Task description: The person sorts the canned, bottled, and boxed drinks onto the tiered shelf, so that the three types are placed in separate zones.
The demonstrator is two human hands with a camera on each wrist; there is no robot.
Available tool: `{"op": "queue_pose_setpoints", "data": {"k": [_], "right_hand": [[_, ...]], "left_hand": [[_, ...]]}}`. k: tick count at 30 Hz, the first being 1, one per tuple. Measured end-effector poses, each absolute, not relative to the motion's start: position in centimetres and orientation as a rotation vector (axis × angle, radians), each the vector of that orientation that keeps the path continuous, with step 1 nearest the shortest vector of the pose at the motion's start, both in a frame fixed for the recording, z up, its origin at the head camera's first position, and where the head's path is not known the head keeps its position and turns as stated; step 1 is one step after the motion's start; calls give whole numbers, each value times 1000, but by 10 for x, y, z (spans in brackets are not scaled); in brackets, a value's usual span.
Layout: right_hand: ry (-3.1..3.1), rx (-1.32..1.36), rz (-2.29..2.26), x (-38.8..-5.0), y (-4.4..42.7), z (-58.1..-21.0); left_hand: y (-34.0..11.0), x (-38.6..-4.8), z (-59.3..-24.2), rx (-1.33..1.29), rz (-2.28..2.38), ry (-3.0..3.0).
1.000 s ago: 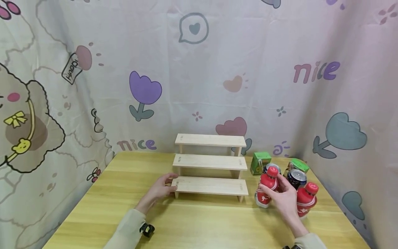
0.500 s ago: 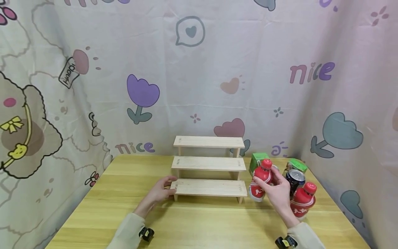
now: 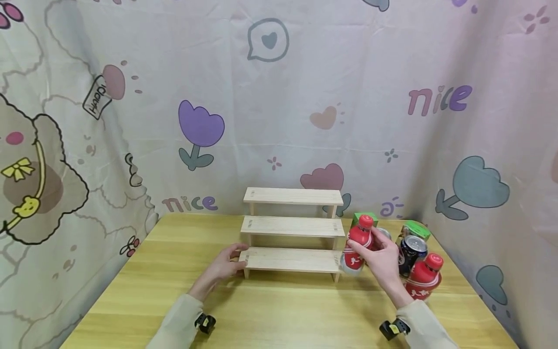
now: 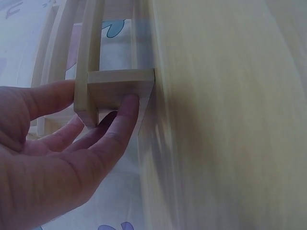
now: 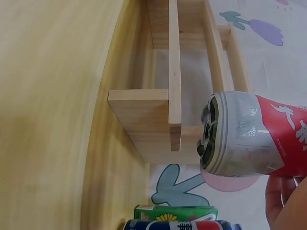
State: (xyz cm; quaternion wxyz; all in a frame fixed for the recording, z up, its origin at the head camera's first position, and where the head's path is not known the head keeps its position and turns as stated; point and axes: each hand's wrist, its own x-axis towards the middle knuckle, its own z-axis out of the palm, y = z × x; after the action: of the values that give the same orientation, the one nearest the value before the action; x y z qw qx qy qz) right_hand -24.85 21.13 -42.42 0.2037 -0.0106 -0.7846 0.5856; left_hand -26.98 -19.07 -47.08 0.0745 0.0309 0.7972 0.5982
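Note:
A three-tier wooden shelf [image 3: 293, 226] stands on the table. My left hand [image 3: 224, 264] grips the left end of its lowest step; in the left wrist view the thumb lies on the board [image 4: 87, 62] and the fingertips touch the support below. My right hand [image 3: 381, 257] holds a red-capped bottle [image 3: 358, 242] with a red label, beside the shelf's right end. In the right wrist view the base of the bottle [image 5: 240, 134] hangs free of the table, close to the steps. No hand touches the second red-capped bottle [image 3: 424, 276] at right.
Behind my right hand are a green carton [image 3: 365, 218], a dark can [image 3: 411, 252], another can [image 3: 383, 233] mostly hidden, and a green-lidded container [image 3: 416, 229]. A printed curtain [image 3: 279, 97] encloses the wooden table [image 3: 279, 315] at the back and sides.
My right hand has lifted the bottle and carried it left toward the right end of the shelf. The left hand has kept its hold on the lowest step.

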Motion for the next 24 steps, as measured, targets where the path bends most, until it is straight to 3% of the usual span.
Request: {"op": "queue_pose_setpoints", "data": {"k": [24], "right_hand": [[-2190,144,1726,-268,183,-407]], "left_hand": [[-188,-269,-470,73,1797,2393]]}}
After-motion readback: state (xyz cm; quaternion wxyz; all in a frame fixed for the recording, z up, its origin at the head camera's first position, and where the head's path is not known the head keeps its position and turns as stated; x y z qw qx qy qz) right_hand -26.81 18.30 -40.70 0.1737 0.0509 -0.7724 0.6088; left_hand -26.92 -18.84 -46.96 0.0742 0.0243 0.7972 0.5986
